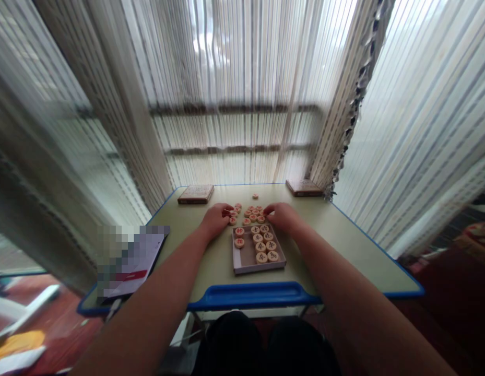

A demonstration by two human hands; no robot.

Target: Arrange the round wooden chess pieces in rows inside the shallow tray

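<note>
My left hand [219,216] is at the left group of round wooden xiangqi pieces [233,221], its fingers curled about a piece at the group's edge. Across from it, my right hand [280,214] pinches at the edge of the middle cluster of red-marked xiangqi pieces [253,218]; its fingertips are small and partly hidden. Between my forearms lies a shallow open box [242,261]. Black-marked pieces [261,257] fill two columns on its right side. Two red-marked pieces [239,243] lie at its upper left.
One single piece [255,196] lies farther back on the table [344,250]. Flat brown boxes stand at the back left [196,194] and back right [304,187]. A partly blurred tablet or folder [148,256] lies by the left edge. Striped curtains [242,130] hang behind the table.
</note>
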